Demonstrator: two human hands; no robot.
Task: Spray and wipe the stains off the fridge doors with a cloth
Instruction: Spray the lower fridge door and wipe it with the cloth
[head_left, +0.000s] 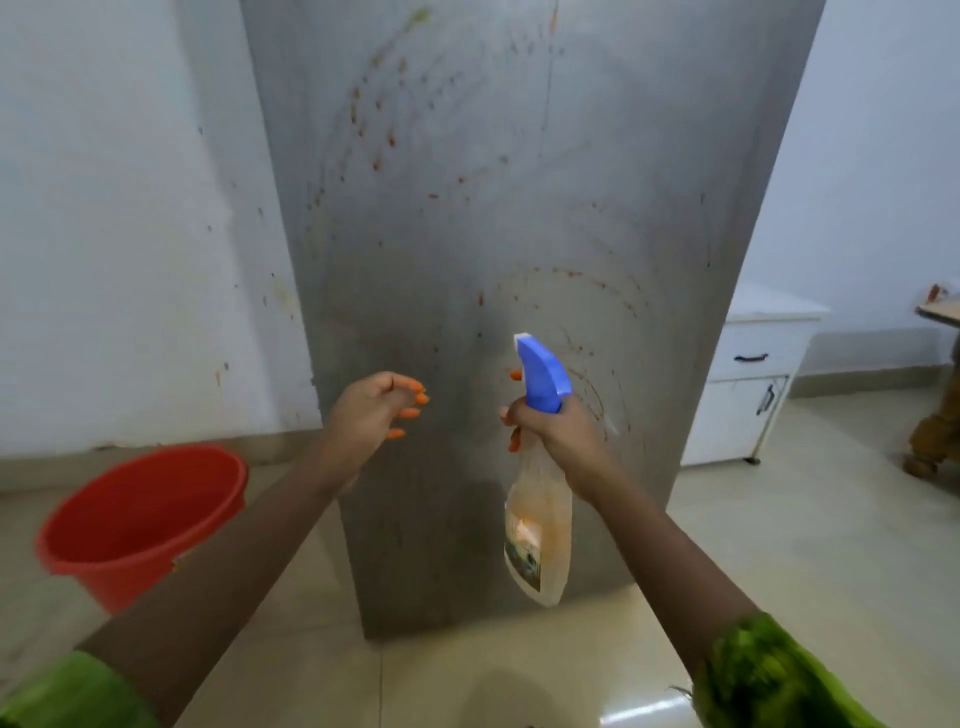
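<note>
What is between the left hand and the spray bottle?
Nothing. In the head view the gap between left hand and spray bottle is bare; only the fridge door shows behind.

Loose left hand (370, 410), tight right hand (553, 428)

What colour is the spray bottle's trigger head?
Blue, with a white nozzle tip; the spray bottle is in the right hand, head view.

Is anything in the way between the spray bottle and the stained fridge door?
Nothing visible. The right hand grips the spray bottle with its nozzle facing the fridge door and open air between. The empty left hand hovers off to the left, outside that line.
</note>
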